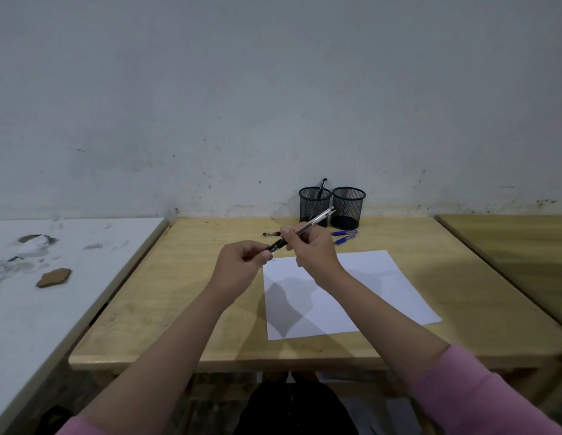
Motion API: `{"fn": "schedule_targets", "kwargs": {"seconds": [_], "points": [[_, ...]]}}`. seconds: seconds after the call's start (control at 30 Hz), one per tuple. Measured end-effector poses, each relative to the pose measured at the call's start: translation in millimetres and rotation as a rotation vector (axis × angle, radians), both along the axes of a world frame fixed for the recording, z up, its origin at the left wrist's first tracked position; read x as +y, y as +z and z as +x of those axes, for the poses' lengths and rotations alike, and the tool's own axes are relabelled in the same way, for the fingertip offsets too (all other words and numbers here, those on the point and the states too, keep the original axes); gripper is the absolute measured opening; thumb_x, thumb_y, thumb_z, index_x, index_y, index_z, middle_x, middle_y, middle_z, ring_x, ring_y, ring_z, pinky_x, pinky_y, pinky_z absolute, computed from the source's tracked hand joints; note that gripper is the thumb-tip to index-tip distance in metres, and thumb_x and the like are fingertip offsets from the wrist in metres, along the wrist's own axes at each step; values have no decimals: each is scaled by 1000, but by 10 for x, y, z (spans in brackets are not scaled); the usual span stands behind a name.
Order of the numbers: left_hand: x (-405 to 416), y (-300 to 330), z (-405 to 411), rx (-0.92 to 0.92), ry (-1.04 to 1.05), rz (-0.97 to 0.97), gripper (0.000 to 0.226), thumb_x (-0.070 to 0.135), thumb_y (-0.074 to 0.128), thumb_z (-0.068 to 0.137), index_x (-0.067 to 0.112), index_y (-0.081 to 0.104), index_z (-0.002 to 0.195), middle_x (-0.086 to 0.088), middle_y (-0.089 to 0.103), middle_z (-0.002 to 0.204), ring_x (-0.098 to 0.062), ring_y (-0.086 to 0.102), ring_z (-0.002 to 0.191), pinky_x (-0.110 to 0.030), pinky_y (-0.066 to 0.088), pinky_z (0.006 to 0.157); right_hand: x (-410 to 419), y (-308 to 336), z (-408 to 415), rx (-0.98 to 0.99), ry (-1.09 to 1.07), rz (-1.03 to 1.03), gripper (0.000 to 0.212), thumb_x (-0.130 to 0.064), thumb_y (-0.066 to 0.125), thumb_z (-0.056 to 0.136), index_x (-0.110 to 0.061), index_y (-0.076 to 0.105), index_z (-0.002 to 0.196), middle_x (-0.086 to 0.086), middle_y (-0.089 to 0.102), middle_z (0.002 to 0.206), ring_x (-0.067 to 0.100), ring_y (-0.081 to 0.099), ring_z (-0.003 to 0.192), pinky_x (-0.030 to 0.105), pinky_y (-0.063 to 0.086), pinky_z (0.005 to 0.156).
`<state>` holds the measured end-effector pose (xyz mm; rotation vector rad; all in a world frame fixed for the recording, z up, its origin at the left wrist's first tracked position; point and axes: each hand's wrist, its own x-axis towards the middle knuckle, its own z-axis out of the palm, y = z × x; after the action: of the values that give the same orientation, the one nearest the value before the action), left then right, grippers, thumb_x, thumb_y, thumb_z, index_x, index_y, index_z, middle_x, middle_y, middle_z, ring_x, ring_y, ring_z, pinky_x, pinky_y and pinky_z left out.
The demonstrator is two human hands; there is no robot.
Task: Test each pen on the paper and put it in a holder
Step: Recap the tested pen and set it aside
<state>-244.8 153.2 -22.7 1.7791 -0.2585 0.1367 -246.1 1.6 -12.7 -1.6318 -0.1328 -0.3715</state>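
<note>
Head view: right hand (pixel 308 246) gripping clear pen (pixel 308 224) mid-barrel, left hand (pixel 242 262) pinching its dark tip end, above paper (pixel 367 287). Beyond grip: one pen in left holder (pixel 314 205), right holder (pixel 348 205) seemingly empty. Blue pens (pixel 344 237) and dark pen (pixel 272 234) untested, probably.

Clear pen (pixel 308 228) gripped in right hand (pixel 311 246), tip end pinched by left hand (pixel 242 262); above paper (pixel 367 290)

Two mesh pen holders (pixel 332 207) stand touching at the wooden table's (pixel 185 309) far edge against the wall (pixel 273 105), loose pens (pixel 344 237) lying just before them; bare tabletop flanks the paper (pixel 383 290).
</note>
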Motion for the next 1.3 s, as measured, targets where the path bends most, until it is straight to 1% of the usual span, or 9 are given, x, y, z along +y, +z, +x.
{"fn": "schedule_targets", "kwargs": {"seconds": [0.13, 0.5, 0.77, 0.87, 0.93, 1.03, 1.1, 1.17, 1.3], "points": [[-49, 55, -53, -13, -12, 1, 17, 2, 64, 81, 15, 69, 71, -6, 63, 66, -16, 54, 65, -29, 44, 70, -73, 31, -57, -2, 45, 44, 18, -19, 66, 87, -22, 66, 69, 3, 57, 58, 11, 46, 40, 21, 41, 45], [-178, 151, -105, -99, 24, 0, 12, -2, 63, 81, 5, 67, 72, -13, 56, 67, -19, 45, 62, -22, 37, 55, -128, 55, -85, 5, 56, 119, 17, -20, 65, 88, -11, 61, 74, 2, 56, 58, 13, 51, 41, 27, 45, 53], [-198, 150, -28, -114, 32, 137, 10, 1, 62, 83, 4, 67, 75, 0, 49, 54, -2, 41, 43, -8, 30, 44, -153, 13, -46, 136, 53, 137, 28, -29, 64, 88, -2, 64, 84, 5, 58, 63, 10, 51, 42, 24, 49, 50], [-190, 299, 152, -176, 83, 311, 6, 8, 63, 83, 7, 69, 79, 4, 53, 55, -2, 47, 45, -8, 33, 43, -176, 57, 6, 176, -65, -38, 40, -41, 67, 83, -4, 65, 69, 4, 61, 60, 5, 52, 44, 24, 48, 48], [-171, 390, 271, -204, 103, 435, 7, 9, 62, 82, 10, 69, 80, 3, 58, 61, -8, 52, 56, -12, 38, 50, -228, 73, 53, 24, -193, -189, 32, -36, 74, 78, -13, 60, 61, 2, 62, 60, 9, 53, 52, 25, 47, 54], [-180, 478, 394, -241, 62, 576, 9, 10, 60, 82, 11, 70, 81, -3, 66, 74, -20, 61, 72, -27, 48, 64, -366, 146, 152, -229, -230, -473, 19, -19, 80, 71, -11, 66, 81, 6, 65, 81, 10, 51, 67, 17, 41, 64], [-234, 545, 446, -282, 30, 606, 10, 10, 60, 82, 11, 70, 82, -6, 68, 78, -22, 62, 76, -33, 50, 70, -460, 209, 264, -259, -160, -666, 27, -17, 80, 71, -10, 69, 95, 3, 67, 92, 13, 53, 79, 12, 38, 70], [-305, 603, 526, -316, -8, 608, 9, 11, 61, 82, 12, 70, 83, -6, 68, 79, -22, 62, 77, -35, 52, 72, -515, 267, 376, -251, -93, -770, 25, -18, 76, 75, -12, 71, 99, 1, 71, 91, 16, 58, 83, 19, 44, 74], [-473, 638, 750, -362, 38, 483, 14, 17, 66, 82, 12, 67, 95, -3, 67, 79, -18, 62, 76, -13, 45, 65, -654, 344, 652, -261, -48, -790, 24, -12, 72, 79, -11, 70, 103, 1, 69, 80, 15, 62, 70, 28, 52, 69]]}}
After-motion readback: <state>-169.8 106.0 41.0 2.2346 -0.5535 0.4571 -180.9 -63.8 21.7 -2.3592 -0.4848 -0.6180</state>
